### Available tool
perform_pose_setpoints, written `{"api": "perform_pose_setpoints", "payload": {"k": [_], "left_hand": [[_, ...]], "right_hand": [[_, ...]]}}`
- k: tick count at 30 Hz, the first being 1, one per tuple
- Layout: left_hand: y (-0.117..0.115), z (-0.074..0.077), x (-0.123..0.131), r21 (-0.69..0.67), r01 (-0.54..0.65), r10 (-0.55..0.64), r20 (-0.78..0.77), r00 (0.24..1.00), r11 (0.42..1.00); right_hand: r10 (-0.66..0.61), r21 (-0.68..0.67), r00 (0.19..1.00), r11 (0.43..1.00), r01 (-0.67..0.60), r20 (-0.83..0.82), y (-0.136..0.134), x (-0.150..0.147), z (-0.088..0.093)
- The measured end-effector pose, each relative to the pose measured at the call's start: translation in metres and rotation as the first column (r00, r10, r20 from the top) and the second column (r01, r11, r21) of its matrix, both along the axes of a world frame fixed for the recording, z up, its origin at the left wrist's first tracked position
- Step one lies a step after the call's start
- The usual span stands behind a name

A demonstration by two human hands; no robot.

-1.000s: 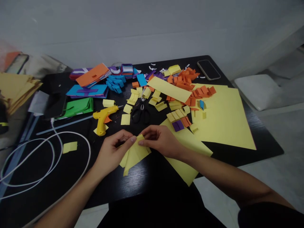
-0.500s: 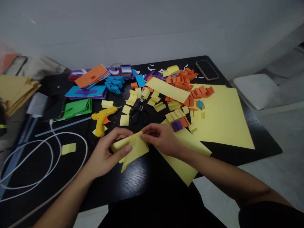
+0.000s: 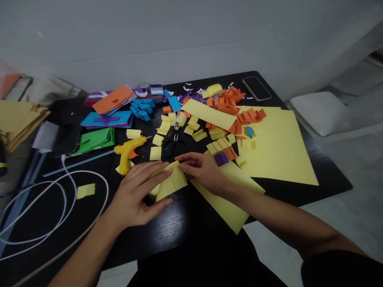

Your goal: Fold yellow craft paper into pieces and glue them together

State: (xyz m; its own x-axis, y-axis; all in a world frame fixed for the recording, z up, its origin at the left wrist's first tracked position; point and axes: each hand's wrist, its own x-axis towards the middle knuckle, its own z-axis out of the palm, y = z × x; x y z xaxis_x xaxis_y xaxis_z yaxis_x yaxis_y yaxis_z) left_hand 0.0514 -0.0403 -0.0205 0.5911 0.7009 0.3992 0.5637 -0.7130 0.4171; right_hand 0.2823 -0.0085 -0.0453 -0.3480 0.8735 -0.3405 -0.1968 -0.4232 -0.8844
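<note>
A folded piece of yellow paper (image 3: 172,182) lies at a slant between my hands near the front of the table. My left hand (image 3: 140,191) rests over its left side, fingers stretched out and thumb spread apart below. At the upper right corner, my right hand (image 3: 206,173) pinches the paper between thumb and fingers. Part of the fold is hidden under my left fingers. A larger yellow sheet (image 3: 230,203) lies under my right wrist. Just beyond my hands are black-handled scissors (image 3: 175,145) and a yellow glue gun (image 3: 127,153).
Small folded yellow, orange and purple papers (image 3: 221,158) lie across the middle. Big yellow sheets (image 3: 281,151) cover the right side, with a phone (image 3: 256,88) behind. Stacked green papers (image 3: 97,140) and an orange packet (image 3: 113,99) sit left. A white cable (image 3: 104,179) loops at front left.
My left hand has loosened from gripping the folded paper; its fingers now stretch across the top and its thumb has moved down off it. The right hand still pinches the corner.
</note>
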Motion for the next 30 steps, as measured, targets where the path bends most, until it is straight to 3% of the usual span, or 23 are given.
{"api": "perform_pose_setpoints", "payload": {"k": [10, 30], "left_hand": [[-0.0013, -0.0096, 0.004, 0.039, -0.047, 0.048, -0.02, 0.999, 0.998], [-0.0029, -0.0092, 0.0066, 0.027, -0.08, 0.082, -0.059, 0.995, 0.996]], "right_hand": [[-0.001, -0.04, 0.995, 0.999, -0.003, -0.095, -0.0001, -0.0006, 0.0011], [0.033, 0.009, 0.995, 0.999, -0.032, -0.098, -0.0011, -0.0001, 0.0006]]}}
